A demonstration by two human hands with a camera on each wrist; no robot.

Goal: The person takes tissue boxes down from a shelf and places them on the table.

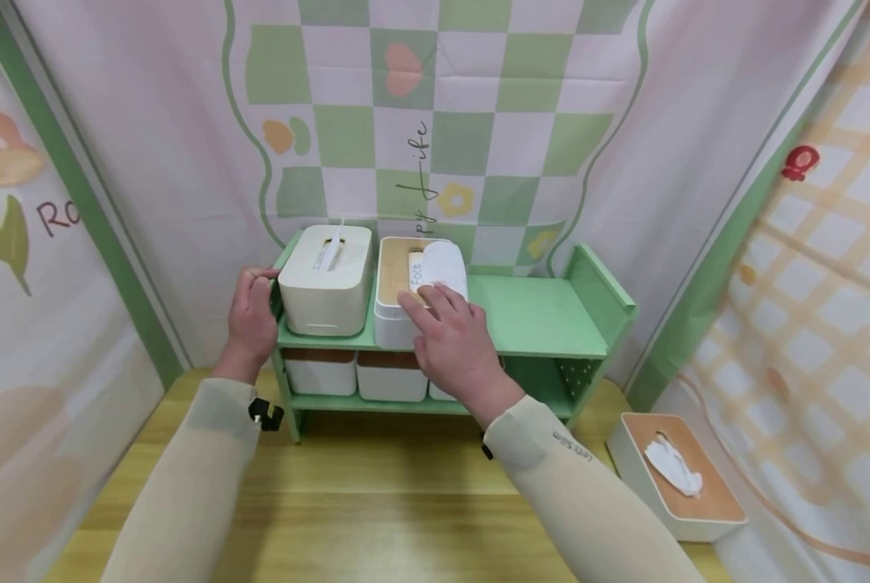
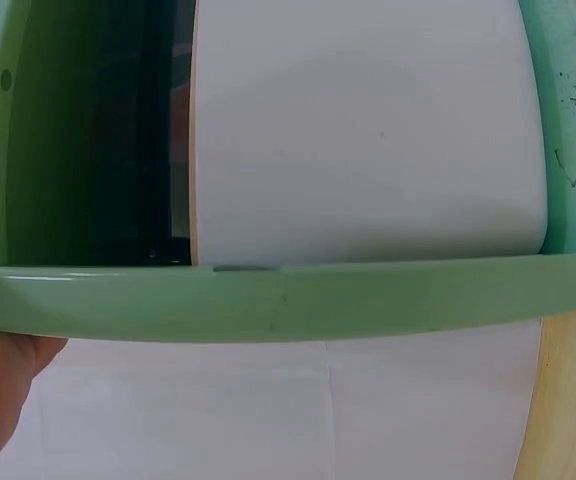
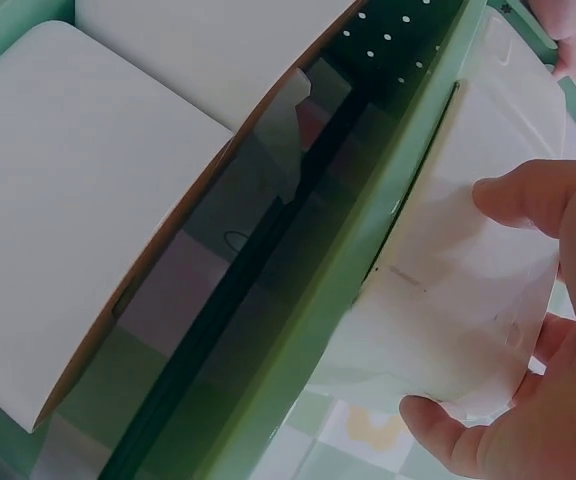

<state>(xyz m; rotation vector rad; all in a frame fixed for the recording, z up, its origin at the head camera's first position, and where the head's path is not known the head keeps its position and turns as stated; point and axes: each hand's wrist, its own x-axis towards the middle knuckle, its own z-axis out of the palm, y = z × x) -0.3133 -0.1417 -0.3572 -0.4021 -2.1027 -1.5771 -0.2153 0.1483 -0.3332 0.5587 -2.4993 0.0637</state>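
Observation:
On the upper tier of a green shelf (image 1: 544, 312) stand two tissue boxes. The left one is an all-white tissue box (image 1: 326, 300) with a tissue in its slot. Beside it is a white tissue box with a wooden lid (image 1: 394, 271); a tissue marked "Face" (image 1: 442, 267) lies over its top. My right hand (image 1: 457, 344) grips this box at its front and top edge, thumb against the white front face (image 3: 438, 290) in the right wrist view. At the shelf's left side panel, my left hand (image 1: 251, 324) holds the edge; only part of it shows in the left wrist view.
Several white boxes with brown lids (image 1: 391, 379) fill the left and middle of the lower tier, partly behind my right hand. Another tissue box (image 1: 712, 478) stands at the table's right. Printed curtains (image 1: 471, 65) hang behind the wooden table (image 1: 377, 502).

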